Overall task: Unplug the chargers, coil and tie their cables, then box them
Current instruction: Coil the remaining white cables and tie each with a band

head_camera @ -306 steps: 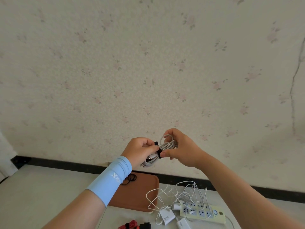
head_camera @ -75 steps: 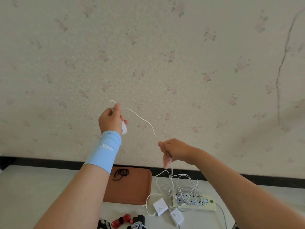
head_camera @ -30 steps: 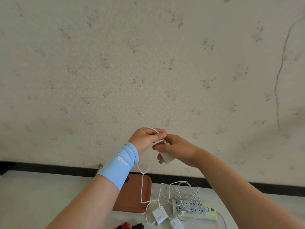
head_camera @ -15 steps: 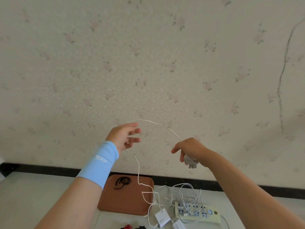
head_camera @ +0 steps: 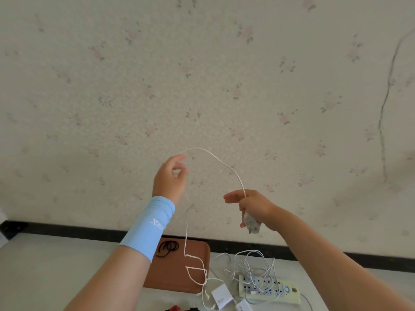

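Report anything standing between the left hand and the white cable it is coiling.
Nothing visible does. The white cable arcs from the fingertips of the left hand across to the right hand, which grips the charger; only wall lies behind that span. Its slack hangs free down to the table.

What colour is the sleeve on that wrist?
The stretchy wrist sleeve is light blue with a small white logo, clearest in the head view.
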The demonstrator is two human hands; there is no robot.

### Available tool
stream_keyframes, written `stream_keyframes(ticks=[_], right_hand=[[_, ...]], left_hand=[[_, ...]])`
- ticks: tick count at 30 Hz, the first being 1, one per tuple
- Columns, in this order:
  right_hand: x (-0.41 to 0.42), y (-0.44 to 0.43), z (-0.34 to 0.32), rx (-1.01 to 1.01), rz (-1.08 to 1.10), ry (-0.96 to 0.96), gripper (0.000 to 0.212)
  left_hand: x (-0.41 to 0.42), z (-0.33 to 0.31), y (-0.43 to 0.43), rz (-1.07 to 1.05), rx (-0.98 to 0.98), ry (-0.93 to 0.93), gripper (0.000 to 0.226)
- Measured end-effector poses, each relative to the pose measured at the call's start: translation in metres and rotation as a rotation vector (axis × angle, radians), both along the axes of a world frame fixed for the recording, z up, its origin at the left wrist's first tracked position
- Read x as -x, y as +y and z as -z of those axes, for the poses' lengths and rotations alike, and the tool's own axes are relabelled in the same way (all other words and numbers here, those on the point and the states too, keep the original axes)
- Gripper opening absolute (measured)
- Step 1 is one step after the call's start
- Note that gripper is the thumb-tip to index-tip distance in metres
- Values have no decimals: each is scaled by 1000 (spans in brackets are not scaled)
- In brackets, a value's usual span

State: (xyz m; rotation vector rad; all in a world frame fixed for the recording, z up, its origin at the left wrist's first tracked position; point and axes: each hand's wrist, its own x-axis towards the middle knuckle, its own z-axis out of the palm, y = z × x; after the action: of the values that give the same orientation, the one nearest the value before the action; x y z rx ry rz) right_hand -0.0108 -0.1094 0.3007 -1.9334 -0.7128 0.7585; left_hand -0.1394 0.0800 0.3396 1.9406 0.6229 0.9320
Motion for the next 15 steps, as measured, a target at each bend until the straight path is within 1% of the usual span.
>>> stream_keyframes(ticks=[1,3,4,5,6,8,9,10,11,12,15], right_hand=[[1,2,3,5,-31,-6,52],[6,7,6,-18,-94,12,62],[9,9,7,-32,-128,38,64],[11,12,7,-41,-166,80,63],[13,14,7,-48,-211,130,57],[15,16,6,-33,-310,188,40],[17,16,4,-6,-356,176,30],[17,15,3,32,-387,156,25],[17,13,2,78,-401,136,24],[16,11,1,136,-409,115,26],[8,2,3,379,-452,42,38]], left_hand=[[-1,-2,-8,64,148,-2,30],[-6,-3,-24,241,547,-43,35],[-8,-3,-31,322,727,-80,38],[-10,-3,-37,383,854,-125,42],[-11,-4,-41,429,937,-172,44],[-12,-6,-41,464,998,-245,46],[-13,-8,-40,446,974,-262,46],[-12,-9,-36,413,910,-256,46],[-11,-9,-30,364,800,-228,48],[-8,-8,-23,297,636,-181,50],[1,2,8,10,-21,15,53]])
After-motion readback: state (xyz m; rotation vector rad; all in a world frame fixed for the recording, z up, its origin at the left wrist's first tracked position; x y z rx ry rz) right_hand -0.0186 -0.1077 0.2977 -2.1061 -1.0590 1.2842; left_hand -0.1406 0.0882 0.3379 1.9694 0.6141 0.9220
